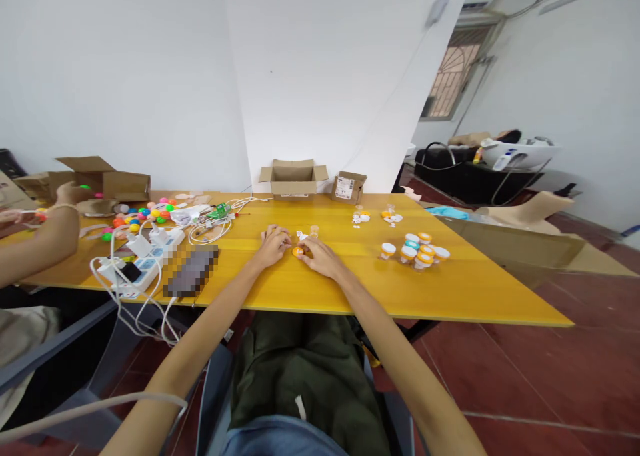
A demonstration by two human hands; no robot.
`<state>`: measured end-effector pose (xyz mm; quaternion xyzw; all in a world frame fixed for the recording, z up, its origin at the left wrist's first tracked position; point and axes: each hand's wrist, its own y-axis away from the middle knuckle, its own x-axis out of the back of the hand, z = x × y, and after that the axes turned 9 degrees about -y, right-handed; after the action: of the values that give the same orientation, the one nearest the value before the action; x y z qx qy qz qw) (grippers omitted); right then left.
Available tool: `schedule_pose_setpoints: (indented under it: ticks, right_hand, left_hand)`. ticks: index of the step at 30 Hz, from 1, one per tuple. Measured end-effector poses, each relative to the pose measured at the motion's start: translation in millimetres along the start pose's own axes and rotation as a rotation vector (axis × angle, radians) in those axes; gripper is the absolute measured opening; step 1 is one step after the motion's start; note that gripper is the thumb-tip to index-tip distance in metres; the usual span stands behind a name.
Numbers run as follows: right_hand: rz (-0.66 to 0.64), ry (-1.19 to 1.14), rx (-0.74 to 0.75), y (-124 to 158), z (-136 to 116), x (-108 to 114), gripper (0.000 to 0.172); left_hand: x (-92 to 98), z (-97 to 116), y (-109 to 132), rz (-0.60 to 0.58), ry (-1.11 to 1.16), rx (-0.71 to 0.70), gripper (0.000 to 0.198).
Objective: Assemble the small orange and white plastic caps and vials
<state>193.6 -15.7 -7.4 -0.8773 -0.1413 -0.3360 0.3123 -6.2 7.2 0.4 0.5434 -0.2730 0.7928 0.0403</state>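
Note:
My left hand (274, 246) rests on the yellow table with its fingers bent and drawn together. Whatever lies in its fingertips, if anything, is hidden. Just to the right, my right hand (321, 257) has its thumb and fingers at a small orange-rimmed lid with a white top (297, 251), which it seems to pinch. Between the hands, a few small white discs (302, 235) lie behind the fingers. A small clear cup (314, 231) stands right behind my right hand.
Right of my hands stands a cluster of orange-, teal- and white-lidded cups (423, 251). Further back lie loose lids and white pieces (363, 217). Two cardboard boxes (294, 176) stand at the wall. Leftward are a phone (193, 271), a power strip (150, 263), coloured balls (155, 214) and another person's arm (55, 233).

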Motion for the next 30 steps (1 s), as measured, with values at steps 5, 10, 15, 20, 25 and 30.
schedule_pose_setpoints:
  ticks: [5, 10, 15, 20, 25, 30]
  right_hand:
    - [-0.002, -0.011, -0.002, 0.5, -0.8, 0.9, 0.011]
    - [-0.006, -0.013, -0.008, 0.4, -2.2, 2.0, 0.010]
    - [-0.014, -0.012, 0.001, -0.2, -3.0, 2.9, 0.011]
    - [-0.010, -0.009, -0.005, -0.7, -1.8, 1.6, 0.013]
    - [0.012, -0.009, 0.013, -0.7, 2.4, -2.0, 0.012]
    - [0.026, -0.017, 0.015, -0.5, 4.3, -4.2, 0.012]
  left_hand:
    - [0.0, 0.1, 0.2, -0.003, 0.034, 0.035, 0.006]
    - [1.5, 1.6, 0.2, -0.015, 0.056, 0.046, 0.006]
    - [3.0, 1.7, -0.5, -0.009, 0.108, 0.030, 0.011]
    - [6.5, 4.6, 0.6, -0.026, 0.158, 0.010, 0.017]
    - [8.7, 8.7, 3.3, -0.081, 0.170, -0.026, 0.018]
    - [6.8, 9.9, 4.0, -0.114, 0.184, -0.045, 0.019]
